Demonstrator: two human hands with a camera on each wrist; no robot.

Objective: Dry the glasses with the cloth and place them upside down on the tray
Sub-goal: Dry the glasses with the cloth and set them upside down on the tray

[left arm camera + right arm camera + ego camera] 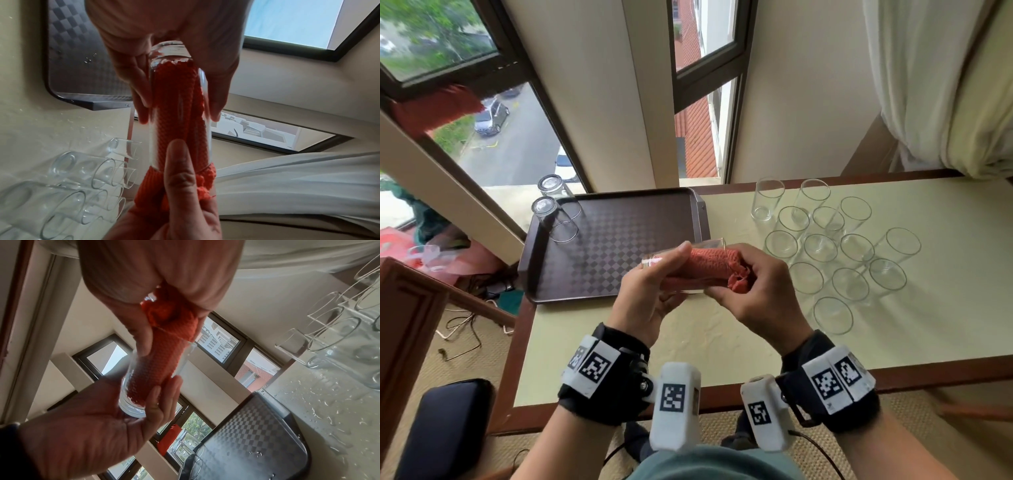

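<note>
Two upturned glasses (554, 212) stand at the tray's (619, 291) far-left corner. The left hand (650, 291) grips the held glass (709, 245) above the table, the cloth (705, 265) stuffed inside; the right hand (753, 287) pinches the cloth's end. Upright glasses (832, 246), perhaps thirteen, cluster right.

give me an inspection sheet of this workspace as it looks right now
surface: table with pale top, water drops near the tray.
job's things: held glass stuffed with red cloth; two glasses upside down on tray; upright glasses on the table.
clutter: nothing seen on the table.
grips: left hand holds the glass; right hand grips the cloth.
cables: wires on the floor.
surroundings: window, curtain.
</note>
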